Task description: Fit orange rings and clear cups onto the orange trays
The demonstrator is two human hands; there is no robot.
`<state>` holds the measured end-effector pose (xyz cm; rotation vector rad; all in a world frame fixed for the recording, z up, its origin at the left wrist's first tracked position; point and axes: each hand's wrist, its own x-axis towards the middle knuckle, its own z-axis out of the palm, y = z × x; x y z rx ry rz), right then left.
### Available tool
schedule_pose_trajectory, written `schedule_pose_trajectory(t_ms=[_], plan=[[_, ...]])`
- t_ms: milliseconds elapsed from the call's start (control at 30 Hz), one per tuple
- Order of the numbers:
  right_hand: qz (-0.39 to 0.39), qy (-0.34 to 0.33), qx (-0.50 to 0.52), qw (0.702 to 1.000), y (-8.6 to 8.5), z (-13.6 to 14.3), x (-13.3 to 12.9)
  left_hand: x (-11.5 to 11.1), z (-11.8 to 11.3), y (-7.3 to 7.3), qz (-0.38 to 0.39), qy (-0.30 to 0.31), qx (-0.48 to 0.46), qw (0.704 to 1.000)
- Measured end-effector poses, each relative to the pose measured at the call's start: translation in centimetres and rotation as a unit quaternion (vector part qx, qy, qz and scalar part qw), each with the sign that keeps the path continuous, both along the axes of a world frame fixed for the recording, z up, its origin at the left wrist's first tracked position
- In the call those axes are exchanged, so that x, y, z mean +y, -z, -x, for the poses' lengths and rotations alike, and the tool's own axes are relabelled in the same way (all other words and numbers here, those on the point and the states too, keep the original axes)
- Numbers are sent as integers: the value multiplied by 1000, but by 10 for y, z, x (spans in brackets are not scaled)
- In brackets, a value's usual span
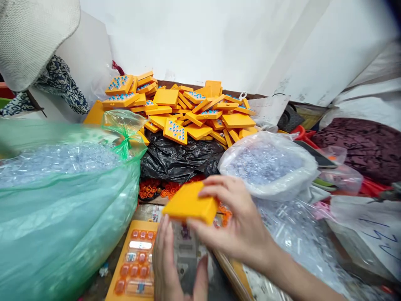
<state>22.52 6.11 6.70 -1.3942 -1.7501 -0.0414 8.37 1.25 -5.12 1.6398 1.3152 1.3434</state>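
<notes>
My right hand [239, 223] grips a flat yellow plastic case [189, 202] by its right end, thumb below and fingers on top. Below it is my left hand [166, 263], its fingers stretched upward and its thumb apart. Those fingertips are near the lower left corner of the case, and I cannot tell whether they touch it. To the left of my left hand lies a yellow-orange panel [117, 278] with rows of clear orange-tinted pieces [134, 271]. A grey surface [187, 246] shows between my hands, partly covered by them.
Many yellow cases [166, 98], some with blue dots, are heaped behind a black plastic bag [181, 156]. Small orange rings [150, 190] lie before it. A green bag [62, 217] and a white bag [269, 165] of clear pieces flank the work area. A white wall [203, 37] stands behind.
</notes>
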Motion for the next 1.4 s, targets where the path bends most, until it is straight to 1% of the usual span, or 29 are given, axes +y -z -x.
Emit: schedule_pose_trajectory(t_ms=[33,67,100,167,233,267,300,367,433,467,533,633,700,767,867,933,1000,1033,1067,1100,1167,1233,1300,1333,1400], plan=[[19,-29,30,999,3,3,-17,3,0,-5,15,5,-24,1000],[41,-42,63,996,9,3,-32,5,0,-9,38,12,-52,998],[65,-31,96,993,17,0,-44,7,0,-13,68,16,-84,994],[114,23,147,982,41,-13,-61,8,2,-19,149,9,-155,977],[202,64,146,966,70,-27,-72,8,3,-23,229,13,-233,945],[255,71,136,955,84,-33,-76,8,3,-25,262,26,-269,926],[291,74,129,945,97,-36,-79,8,3,-27,290,38,-298,908],[309,81,126,939,117,-36,-83,9,2,-28,333,60,-335,879],[302,82,137,940,128,-33,-83,10,1,-27,360,72,-352,861],[301,80,146,939,130,-32,-81,10,0,-26,368,76,-355,856],[300,77,170,936,128,-34,-79,13,-1,-22,375,88,-353,853],[284,81,204,933,118,-43,-79,17,-5,-18,389,119,-329,852],[269,85,245,928,110,-48,-86,20,-9,-16,398,120,-319,851],[258,87,332,903,104,-46,-97,20,-15,-17,399,108,-328,849],[255,113,478,833,102,-32,-116,16,-24,-23,376,104,-367,845],[251,138,528,800,104,-20,-125,13,-25,-29,353,106,-389,844],[244,138,555,783,104,-13,-130,12,-22,-36,336,129,-387,849],[240,129,564,780,103,-12,-130,15,-19,-40,338,159,-371,850],[238,117,570,778,102,-12,-129,19,-15,-45,350,203,-343,848],[237,109,575,776,100,-14,-128,26,-11,-51,366,259,-303,841],[234,107,581,772,96,-20,-126,46,-4,-64,390,375,-192,819],[229,120,584,770,93,-26,-125,70,-3,-80,364,463,-59,806],[228,132,582,769,92,-29,-126,94,-10,-93,299,529,83,790],[233,137,579,769,93,-29,-127,105,-17,-99,265,566,154,765],[246,146,570,770,96,-28,-130,119,-37,-105,214,631,274,694]])
